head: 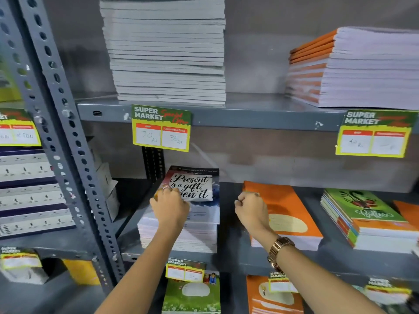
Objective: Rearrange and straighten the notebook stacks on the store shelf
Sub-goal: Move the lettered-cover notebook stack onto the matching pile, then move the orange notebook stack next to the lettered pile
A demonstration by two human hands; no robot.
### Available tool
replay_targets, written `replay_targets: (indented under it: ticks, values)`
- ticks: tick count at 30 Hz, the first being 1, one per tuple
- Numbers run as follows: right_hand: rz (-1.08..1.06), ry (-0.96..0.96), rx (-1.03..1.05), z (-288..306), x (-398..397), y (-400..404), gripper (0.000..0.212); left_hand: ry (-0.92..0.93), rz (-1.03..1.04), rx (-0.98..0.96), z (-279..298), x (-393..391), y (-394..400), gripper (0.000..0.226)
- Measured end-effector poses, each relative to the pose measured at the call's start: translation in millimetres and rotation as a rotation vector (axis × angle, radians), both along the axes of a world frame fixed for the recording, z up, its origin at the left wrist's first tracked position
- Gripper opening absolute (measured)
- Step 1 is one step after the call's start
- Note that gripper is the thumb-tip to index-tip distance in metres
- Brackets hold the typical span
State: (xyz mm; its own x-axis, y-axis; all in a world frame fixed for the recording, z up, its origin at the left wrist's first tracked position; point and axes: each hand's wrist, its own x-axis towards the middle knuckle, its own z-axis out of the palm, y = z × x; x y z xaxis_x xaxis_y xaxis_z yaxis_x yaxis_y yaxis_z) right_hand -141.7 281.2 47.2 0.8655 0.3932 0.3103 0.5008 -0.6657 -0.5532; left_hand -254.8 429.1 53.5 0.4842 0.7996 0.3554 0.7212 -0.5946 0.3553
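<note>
On the middle shelf [229, 223] stands a stack of notebooks whose top cover reads "Present is a gift" [199, 200]. My left hand [170, 207] lies on its left side, fingers curled over the top notebook's left edge. To the right is an orange notebook stack [288, 214]. My right hand [251, 211], with a gold watch on the wrist, is curled against that stack's left edge, gripping the top cover. A green-covered stack [362, 214] sits further right, turned slightly askew.
The upper shelf [254, 114] carries a tall grey stack [167, 53] and an orange-spined stack [353, 66]. Yellow price tags [161, 128] hang from shelf edges. A perforated grey upright [65, 141] stands left, with more stacks beyond it. Notebooks [192, 293] fill the lower shelf.
</note>
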Motion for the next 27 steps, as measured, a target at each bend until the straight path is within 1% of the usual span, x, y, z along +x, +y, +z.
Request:
replay_targets:
  ticks: [3,6,9,12,15,19,22,27]
  values:
    - [-0.024,-0.127,-0.023,5.7,14.9,-28.9,0.016,-0.006,-0.098,0.019,3.0,18.2,-25.1,0.029]
    - [-0.074,-0.210,-0.059,7.5,36.3,-65.1,0.018,0.010,-0.186,0.037,4.5,41.4,-55.1,0.029]
    - [-0.144,-0.274,-0.083,6.2,64.1,-109.8,0.018,0.019,-0.300,0.092,5.0,71.3,-88.7,0.026]
    - [-0.210,-0.299,-0.094,4.6,90.8,-157.2,0.020,-0.002,-0.392,0.103,9.8,104.8,-128.7,0.026]
    - [-0.301,-0.275,-0.122,2.5,116.1,-205.4,0.025,-0.044,-0.460,0.081,14.9,137.4,-173.0,0.025]
    - [-0.366,-0.253,-0.240,-3.7,151.7,-276.9,0.031,-0.094,-0.603,0.057,15.5,180.5,-237.1,0.022]
    - [-0.451,-0.188,-0.274,-9.0,173.2,-327.2,0.036,-0.149,-0.695,-0.040,11.7,206.9,-280.7,0.027]
    - [-0.612,-0.012,-0.222,-19.8,201.0,-403.7,0.037,-0.173,-0.796,-0.222,-0.8,249.2,-347.3,0.030]
